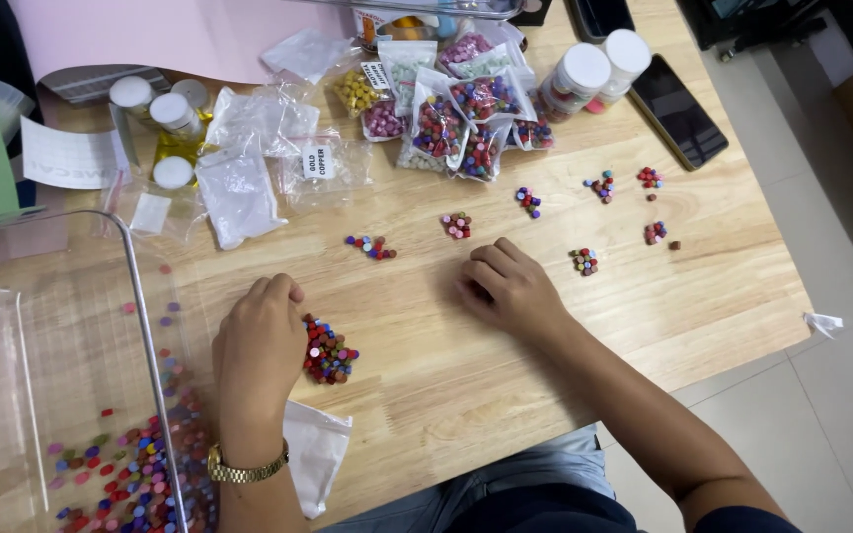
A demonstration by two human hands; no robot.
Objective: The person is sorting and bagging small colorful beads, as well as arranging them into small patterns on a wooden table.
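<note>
My left hand (261, 341) rests curled on the wooden table (545, 336), its fingers against a pile of small multicoloured beads (330, 352). A gold watch sits on that wrist. My right hand (507, 286) lies knuckles-up on the table, fingers curled under; whether it holds a bead is hidden. Small bead clusters lie ahead: one (371, 247) between the hands, one (457, 225) just beyond the right hand, others (528, 201) (584, 261) (601, 186) (651, 179) (656, 233) to the right.
A clear plastic box (135, 296) at left holds many loose beads (130, 474). Bead-filled bags (466, 109), empty plastic bags (239, 188), white-capped bottles (175, 118) and jars (584, 74) crowd the far side. A dark phone (678, 111) lies at right. A white bag (316, 449) hangs at the near edge.
</note>
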